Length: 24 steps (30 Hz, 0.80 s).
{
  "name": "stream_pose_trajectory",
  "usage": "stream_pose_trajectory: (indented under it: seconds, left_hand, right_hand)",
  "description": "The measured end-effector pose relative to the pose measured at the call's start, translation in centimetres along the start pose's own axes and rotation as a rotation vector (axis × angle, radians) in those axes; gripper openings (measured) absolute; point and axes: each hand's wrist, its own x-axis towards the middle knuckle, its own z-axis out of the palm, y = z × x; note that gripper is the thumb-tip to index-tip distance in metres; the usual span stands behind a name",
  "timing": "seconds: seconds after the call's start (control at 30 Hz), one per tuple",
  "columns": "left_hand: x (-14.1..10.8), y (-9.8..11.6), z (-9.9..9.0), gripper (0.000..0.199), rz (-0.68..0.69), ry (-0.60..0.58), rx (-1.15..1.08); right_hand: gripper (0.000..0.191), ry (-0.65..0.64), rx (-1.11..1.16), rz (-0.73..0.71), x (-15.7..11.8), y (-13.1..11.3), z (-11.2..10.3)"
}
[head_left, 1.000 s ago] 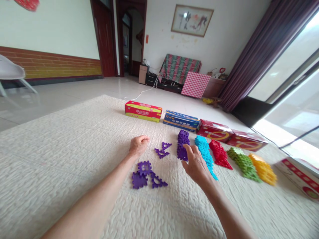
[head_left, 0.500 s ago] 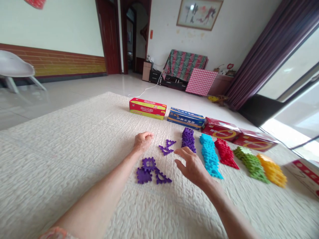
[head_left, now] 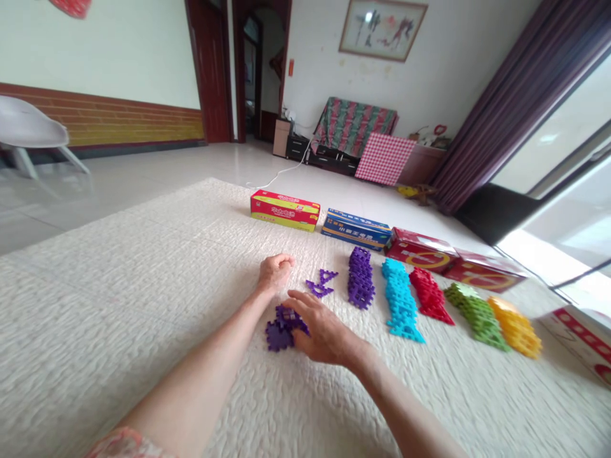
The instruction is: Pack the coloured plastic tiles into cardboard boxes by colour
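Observation:
My left hand (head_left: 275, 273) rests closed on the quilted mat, left of two small purple triangle pieces (head_left: 319, 289); what its curled fingers hold, if anything, is hidden. My right hand (head_left: 317, 324) reaches over a group of purple pieces (head_left: 279, 337), thumb and fingers apart around its right side, partly covering a square frame and a triangle. Further right lie overlapping rows of plastic pieces: purple (head_left: 361, 278), light blue (head_left: 401, 302), red (head_left: 429, 296), green (head_left: 477, 316) and yellow (head_left: 515, 326).
Behind the pieces stand a red and yellow box (head_left: 285, 211), a blue box (head_left: 356, 229) and two dark red boxes (head_left: 422, 249). Another red and white box (head_left: 580, 340) is at the right edge. A white chair (head_left: 31, 127) stands far left.
My right hand has moved left from beside the purple row to the group of purple pieces and now partly covers them. My left hand has stayed closed in nearly the same place.

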Motion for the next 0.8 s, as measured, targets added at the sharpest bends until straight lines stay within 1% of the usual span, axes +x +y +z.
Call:
stream_pose_trajectory:
  seconds: [0.1, 0.2, 0.27, 0.3, 0.4, 0.47, 0.57, 0.63, 0.7, 0.8]
  left_hand:
    - [0.0, 0.0, -0.1, 0.030, 0.007, -0.004, 0.001]
    - [0.0, -0.2, -0.1, 0.031, 0.023, -0.015, 0.007]
    - [0.0, -0.3, -0.1, 0.031, 0.039, -0.026, 0.008]
    - [0.0, -0.4, -0.1, 0.032, 0.045, -0.031, 0.011]
    - [-0.1, -0.6, -0.2, 0.032, 0.053, -0.047, 0.022]
    - [-0.2, -0.5, -0.2, 0.031, 0.051, -0.052, 0.029]
    - [-0.1, -0.2, -0.2, 0.030, 0.033, -0.056, 0.049]
    - [0.1, 0.2, -0.1, 0.029, 0.018, -0.062, 0.080]
    - [0.7, 0.6, 0.1, 0.028, 0.012, -0.074, 0.117]
    - [1.7, 1.2, 0.8, 0.028, 0.031, -0.105, 0.153]
  right_hand:
    - [0.052, -0.053, -0.004, 0.013, 1.3, -0.2, 0.1]
    - [0.049, -0.046, 0.000, 0.051, 1.6, -0.5, -0.1]
    - [0.050, 0.013, 0.006, 0.083, 1.1, -0.5, -0.3]
    - [0.052, 0.066, 0.006, 0.109, 0.7, -0.5, -0.5]
    - [0.063, 0.250, -0.020, 0.215, -1.4, 0.3, -0.9]
    - [0.066, 0.324, -0.068, 0.289, -3.1, 1.2, -1.1]
    - [0.060, 0.371, -0.155, 0.370, -5.4, 2.3, -1.2]
    - [0.056, 0.396, -0.179, 0.388, -6.3, 2.9, -0.9]
    - [0.056, 0.418, -0.179, 0.392, -6.7, 3.5, -0.1]
    - [0.062, 0.477, -0.189, 0.410, -6.6, 4.6, 1.8]
